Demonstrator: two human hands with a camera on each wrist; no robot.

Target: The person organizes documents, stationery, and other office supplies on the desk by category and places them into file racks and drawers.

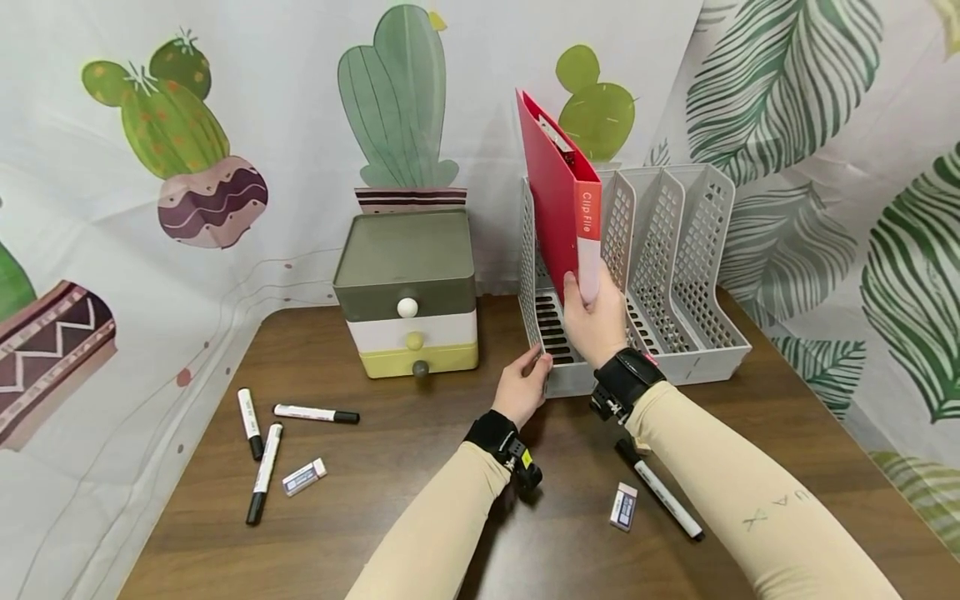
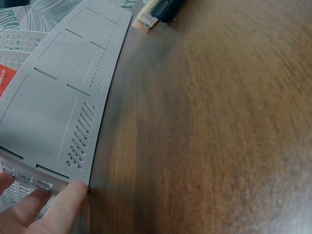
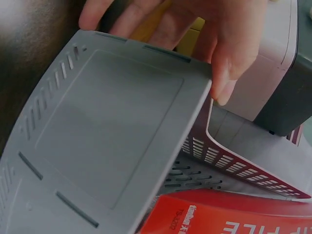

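My right hand [image 1: 596,317] grips a red clip file [image 1: 551,183] near the lower end of its spine, thumb on one side. The file stands upright with its spine toward me, over the left part of a grey file rack [image 1: 652,367]. Its lower edge is hidden, so whether it touches the rack's floor cannot be told. At the rack's front left corner my left hand [image 1: 521,387] holds the edge; its fingers show against that corner in the left wrist view. The right wrist view shows the left hand [image 3: 234,39] there too, above the file's red spine [image 3: 204,214].
Left of the rack stands a small drawer box [image 1: 408,275] with round knobs. Several markers [image 1: 315,413] and an eraser [image 1: 304,477] lie at the table's left. Another eraser [image 1: 623,507] and marker [image 1: 667,500] lie near my right forearm. A patterned cloth [image 1: 300,125] hangs behind.
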